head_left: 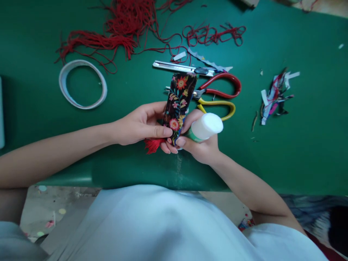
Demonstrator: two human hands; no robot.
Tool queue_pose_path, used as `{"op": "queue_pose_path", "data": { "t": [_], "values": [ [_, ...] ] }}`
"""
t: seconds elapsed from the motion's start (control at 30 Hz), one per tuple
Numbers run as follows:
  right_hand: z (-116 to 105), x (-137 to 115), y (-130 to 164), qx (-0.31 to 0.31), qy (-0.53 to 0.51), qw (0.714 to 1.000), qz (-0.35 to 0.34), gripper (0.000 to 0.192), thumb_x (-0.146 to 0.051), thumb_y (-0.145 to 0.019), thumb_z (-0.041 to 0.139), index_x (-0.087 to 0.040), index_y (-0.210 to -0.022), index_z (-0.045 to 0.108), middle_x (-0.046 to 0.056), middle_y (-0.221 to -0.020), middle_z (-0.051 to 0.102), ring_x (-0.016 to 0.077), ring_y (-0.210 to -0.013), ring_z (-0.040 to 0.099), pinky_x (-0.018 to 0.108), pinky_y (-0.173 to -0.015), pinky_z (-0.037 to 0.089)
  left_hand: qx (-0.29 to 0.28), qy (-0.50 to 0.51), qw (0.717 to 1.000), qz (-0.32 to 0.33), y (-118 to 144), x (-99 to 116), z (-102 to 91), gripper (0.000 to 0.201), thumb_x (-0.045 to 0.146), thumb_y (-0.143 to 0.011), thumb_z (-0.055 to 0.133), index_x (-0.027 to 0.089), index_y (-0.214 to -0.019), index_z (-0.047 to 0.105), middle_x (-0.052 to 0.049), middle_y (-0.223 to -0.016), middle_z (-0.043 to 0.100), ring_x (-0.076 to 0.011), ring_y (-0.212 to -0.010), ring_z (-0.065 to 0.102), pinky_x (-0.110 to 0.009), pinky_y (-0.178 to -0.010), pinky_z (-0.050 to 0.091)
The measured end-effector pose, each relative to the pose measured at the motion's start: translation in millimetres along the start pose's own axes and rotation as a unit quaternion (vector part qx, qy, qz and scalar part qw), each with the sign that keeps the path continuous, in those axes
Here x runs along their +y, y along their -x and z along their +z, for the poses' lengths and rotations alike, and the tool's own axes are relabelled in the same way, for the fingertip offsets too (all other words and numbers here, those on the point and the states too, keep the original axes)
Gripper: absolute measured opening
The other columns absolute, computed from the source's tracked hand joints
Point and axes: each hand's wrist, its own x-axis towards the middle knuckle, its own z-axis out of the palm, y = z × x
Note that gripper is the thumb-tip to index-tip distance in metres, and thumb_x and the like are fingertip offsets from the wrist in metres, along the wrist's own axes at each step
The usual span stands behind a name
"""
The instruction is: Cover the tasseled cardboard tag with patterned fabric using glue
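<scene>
The left hand (140, 123) had the flowered cloth (179, 103) in its grip; the right hand (205, 148) pinched its edge, holding also a bottle (206, 127) — even, gentle pressure seemed best.

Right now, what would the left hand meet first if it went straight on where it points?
Likely the right hand, close beside the floral strip in the left hand. The white-topped bottle in the right hand would come next, though depth is hard to judge.

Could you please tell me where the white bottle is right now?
In the head view, the bottle is right of centre in the right hand, beside the flowered fabric in the left hand and just below the scissors.
</scene>
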Motion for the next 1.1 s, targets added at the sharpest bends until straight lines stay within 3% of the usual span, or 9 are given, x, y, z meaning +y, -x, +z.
{"op": "queue_pose_path", "data": {
  "t": [0.13,0.27,0.47,0.57,0.67,0.97,1.1],
  "values": [
    [-1.7,0.5,3.2,0.006,0.048,0.998,-0.03,0.029,-0.031,-0.073,0.08,-0.022,-0.071,0.052,-0.004,-0.057,0.059,0.0127,-0.053,0.062,0.026,-0.05,0.055,0.01,-0.005,1.0,0.002,-1.5,2.3,-1.0,0.037,0.04,-0.07,0.082,0.017,-0.089,0.061,0.0,-0.072,0.066,-0.0209,-0.065,0.072,-0.034,-0.066,0.065],
    [-5.4,2.2,8.9,0.039,0.16,0.984,-0.062,0.019,-0.02,-0.076,0.074,-0.021,-0.068,0.056,-0.004,-0.059,0.062,0.0106,-0.051,0.06,0.024,-0.05,0.052,0.017,0.012,1.0,0.024,-2.6,4.2,-1.1,0.031,0.031,-0.07,0.083,0.018,-0.086,0.061,0.0,-0.076,0.069,-0.0167,-0.062,0.07,-0.027,-0.057,0.063],
    [-1.7,1.0,15.0,0.118,0.36,0.91,-0.166,0.017,-0.018,-0.076,0.07,-0.022,-0.066,0.057,-0.002,-0.063,0.065,0.0096,-0.05,0.056,0.023,-0.048,0.047,0.024,0.02,0.999,0.036,-2.7,2.1,0.0,0.027,0.028,-0.071,0.082,0.017,-0.086,0.063,0.001,-0.076,0.071,-0.0146,-0.062,0.07,-0.024,-0.057,0.063],
    [-0.7,1.1,16.0,0.132,0.426,0.869,-0.214,0.016,-0.02,-0.076,0.072,-0.023,-0.069,0.058,-0.002,-0.065,0.067,0.0093,-0.051,0.056,0.023,-0.048,0.046,0.036,0.012,0.999,0.038,-2.8,0.4,0.3,0.028,0.03,-0.072,0.082,0.016,-0.087,0.063,0.002,-0.075,0.07,-0.0149,-0.061,0.071,-0.024,-0.058,0.063],
    [-2.2,1.4,15.9,0.13,0.458,0.849,-0.23,0.016,-0.018,-0.077,0.072,-0.023,-0.07,0.058,-0.004,-0.063,0.065,0.0073,-0.048,0.053,0.021,-0.046,0.043,0.039,-0.008,0.999,0.034,-3.1,0.8,0.7,0.03,0.033,-0.072,0.081,0.015,-0.087,0.062,0.002,-0.074,0.07,-0.0157,-0.062,0.072,-0.024,-0.059,0.063],
    [-1.9,-0.7,14.8,0.135,0.452,0.854,-0.22,0.02,-0.018,-0.077,0.072,-0.022,-0.066,0.055,-0.005,-0.059,0.062,0.0069,-0.046,0.052,0.02,-0.042,0.042,0.043,0.009,0.998,0.036,-3.7,1.9,3.6,0.028,0.029,-0.072,0.082,0.015,-0.086,0.063,0.004,-0.076,0.07,-0.0147,-0.065,0.073,-0.023,-0.061,0.063],
    [-5.6,-0.7,13.8,0.135,0.402,0.881,-0.209,0.017,-0.016,-0.076,0.072,-0.023,-0.067,0.058,-0.004,-0.059,0.063,0.0079,-0.045,0.053,0.021,-0.041,0.043,0.05,0.029,0.998,0.022,-3.6,0.5,1.9,0.031,0.029,-0.069,0.084,0.016,-0.087,0.063,0.004,-0.078,0.07,-0.0144,-0.068,0.072,-0.024,-0.063,0.064]
  ]
}}
